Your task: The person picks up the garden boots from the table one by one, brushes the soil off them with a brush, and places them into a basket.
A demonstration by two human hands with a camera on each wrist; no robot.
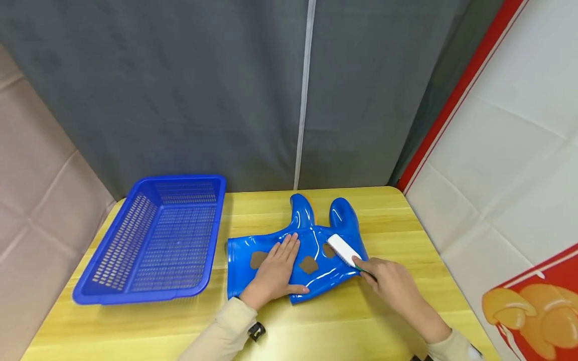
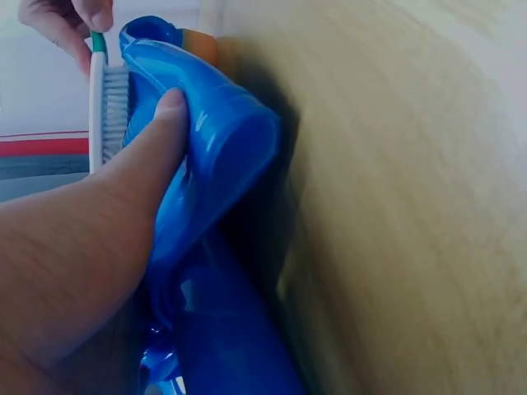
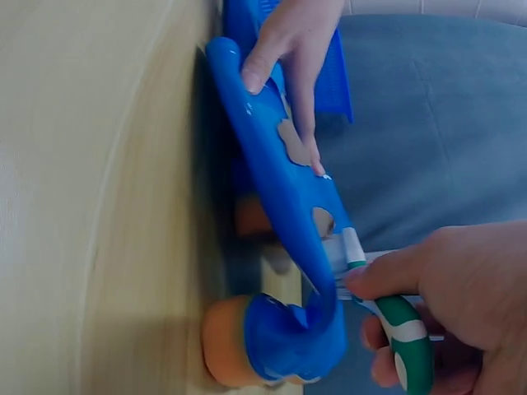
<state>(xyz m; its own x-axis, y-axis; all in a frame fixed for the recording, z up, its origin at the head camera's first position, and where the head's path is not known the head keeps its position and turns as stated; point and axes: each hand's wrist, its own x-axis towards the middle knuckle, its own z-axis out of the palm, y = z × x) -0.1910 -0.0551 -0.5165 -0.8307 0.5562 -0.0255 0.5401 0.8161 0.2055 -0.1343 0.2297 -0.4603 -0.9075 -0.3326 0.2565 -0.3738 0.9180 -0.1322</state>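
A pair of shiny blue rain boots [image 1: 318,238] lies on its side, toes toward the far edge. Brown patches [image 1: 309,264] dot the upper boot's shaft and ankle area. My left hand [image 1: 277,265] presses on the shaft with fingers straight and thumb spread toward the near side. A white scrub brush [image 1: 341,248] lies bristles-down across the boot near its heel, beside a patch. In the right wrist view, its green-and-white handle [image 3: 403,329] is gripped by my right hand [image 3: 469,288]. An orange sole [image 3: 226,341] also shows there.
An open blue plastic basket [image 1: 207,250] stands to the left of the boots on the wooden table [image 1: 329,331]. A grey curtain [image 1: 226,100] hangs behind the table. A white panel [image 1: 496,165] with red trim rises along the right side.
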